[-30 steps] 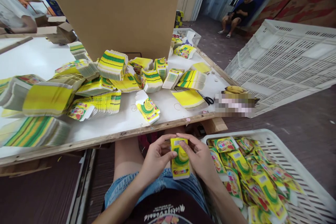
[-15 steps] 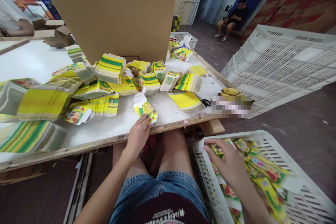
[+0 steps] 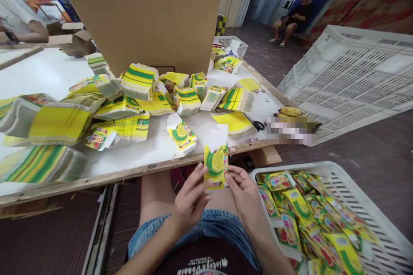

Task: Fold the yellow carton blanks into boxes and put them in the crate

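A small yellow-green printed carton [image 3: 215, 166], with a white flap standing up at its top, is held upright above my lap. My right hand [image 3: 242, 191] pinches its right edge between thumb and fingers. At its lower left edge my left hand [image 3: 192, 197] grips it lightly with curled fingertips. Just beyond, on the white tabletop, lies a small pile of similar flat cartons [image 3: 182, 135] with white flaps. To my right, a white plastic basket [image 3: 380, 210] holds many filled-looking yellow cartons [image 3: 300, 208].
Stacks of flat yellow cartons [image 3: 60, 122] spread along the table [image 3: 121, 154]. Black-handled scissors [image 3: 257, 125] and bananas [image 3: 290, 112] lie at its right. A large cardboard sheet [image 3: 138, 13] rises behind. White crates [image 3: 351, 77] stand right; one person [image 3: 301, 10] sits far back, another person [image 3: 22, 17] at left.
My left hand has drawn back from the carton pile toward my lap. My right hand has left the basket and moved left. A carton is now held between both hands.
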A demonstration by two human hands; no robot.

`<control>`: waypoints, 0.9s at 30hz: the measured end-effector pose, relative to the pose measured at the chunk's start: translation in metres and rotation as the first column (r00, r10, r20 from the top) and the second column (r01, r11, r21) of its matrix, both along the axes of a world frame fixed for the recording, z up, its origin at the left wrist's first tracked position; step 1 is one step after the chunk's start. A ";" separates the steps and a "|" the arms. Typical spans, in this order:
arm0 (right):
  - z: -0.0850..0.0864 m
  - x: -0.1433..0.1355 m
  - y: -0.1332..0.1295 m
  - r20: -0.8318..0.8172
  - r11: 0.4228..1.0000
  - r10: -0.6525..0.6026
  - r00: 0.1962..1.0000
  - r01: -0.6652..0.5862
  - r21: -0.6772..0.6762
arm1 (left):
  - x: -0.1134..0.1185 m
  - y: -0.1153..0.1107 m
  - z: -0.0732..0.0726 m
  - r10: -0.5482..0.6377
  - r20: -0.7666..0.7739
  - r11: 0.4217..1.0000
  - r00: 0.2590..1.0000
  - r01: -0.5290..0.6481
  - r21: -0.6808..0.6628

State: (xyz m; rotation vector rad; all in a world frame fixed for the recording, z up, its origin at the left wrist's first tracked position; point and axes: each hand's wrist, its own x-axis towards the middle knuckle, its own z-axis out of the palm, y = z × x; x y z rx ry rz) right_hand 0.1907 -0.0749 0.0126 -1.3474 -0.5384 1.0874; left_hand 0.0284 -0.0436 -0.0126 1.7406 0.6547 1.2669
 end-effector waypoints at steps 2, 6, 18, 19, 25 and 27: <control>0.000 0.000 -0.006 0.004 1.000 -0.006 1.000 0.006 0.008 | 0.004 0.004 0.004 0.087 0.155 0.960 0.984 -0.041 -0.278; 0.001 -0.009 -0.010 -0.046 0.996 0.091 0.995 -0.092 -0.004 | 0.009 0.015 0.013 -0.024 0.418 0.671 0.908 0.324 -0.667; 0.003 -0.012 -0.014 0.063 0.973 0.232 0.971 -0.233 0.008 | 0.010 0.010 0.016 -0.063 0.488 0.588 0.871 0.428 -0.687; 0.003 -0.013 -0.014 0.072 0.970 0.240 0.968 -0.241 0.002 | 0.011 0.009 0.014 -0.043 0.470 0.596 0.882 0.400 -0.696; -0.006 -0.020 -0.017 0.214 0.983 0.186 0.959 -0.183 -0.034 | 0.019 0.007 0.010 0.074 0.285 0.650 0.956 0.171 -0.740; -0.007 -0.019 -0.017 0.289 0.988 0.155 0.945 -0.155 -0.023 | 0.019 0.006 0.014 0.097 0.220 0.703 0.971 0.090 -0.706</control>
